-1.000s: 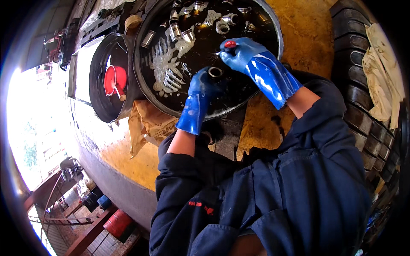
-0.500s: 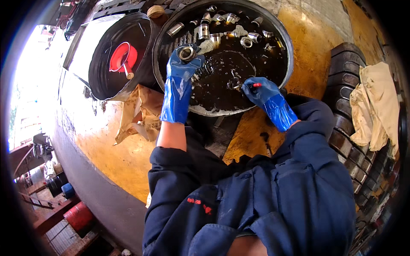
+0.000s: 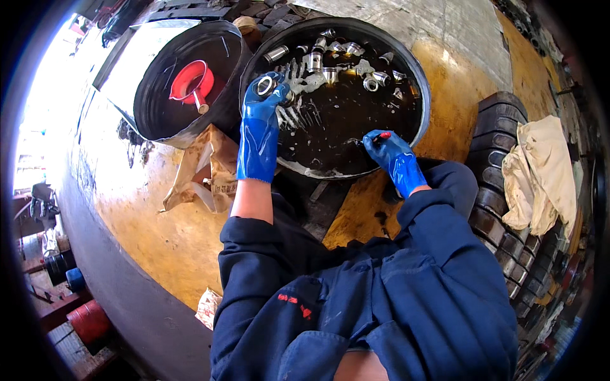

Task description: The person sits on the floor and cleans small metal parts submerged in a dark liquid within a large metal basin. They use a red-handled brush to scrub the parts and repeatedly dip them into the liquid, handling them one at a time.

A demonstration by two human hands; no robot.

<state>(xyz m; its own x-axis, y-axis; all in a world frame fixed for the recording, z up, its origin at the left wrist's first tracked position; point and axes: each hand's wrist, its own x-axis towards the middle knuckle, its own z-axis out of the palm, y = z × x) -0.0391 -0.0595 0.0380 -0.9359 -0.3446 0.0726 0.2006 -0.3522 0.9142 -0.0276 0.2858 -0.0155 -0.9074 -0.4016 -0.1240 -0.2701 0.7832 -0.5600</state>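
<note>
Blue rubber gloves cover both my hands. My left hand [image 3: 264, 95] is closed around a shiny metal ring-shaped part [image 3: 265, 85], its round opening facing up, above the left side of a wide round tub [image 3: 424, 89]. Over the tub's near right side, my right hand [image 3: 387, 151] is closed on a thin tool with a red end [image 3: 384, 135]; the rest of the tool is mostly hidden or too fine to make out. Dark liquid [image 3: 337, 127] with pale foam fills the tub. Several metal cylinders [image 3: 314, 61] and a ring [image 3: 370, 84] lie in its far half.
Left of the tub stands a dark drum [image 3: 149, 95] with a red dipper [image 3: 190, 82] inside. A torn brown paper sack [image 3: 213, 165] lies below it. On my right, a beige cloth [image 3: 540, 171] drapes over a row of dark metal blocks [image 3: 495, 149].
The whole view has shifted slightly. My left hand has moved left toward the tub's rim, turning the metal part a little. My right hand stays near the same place over the tub.
</note>
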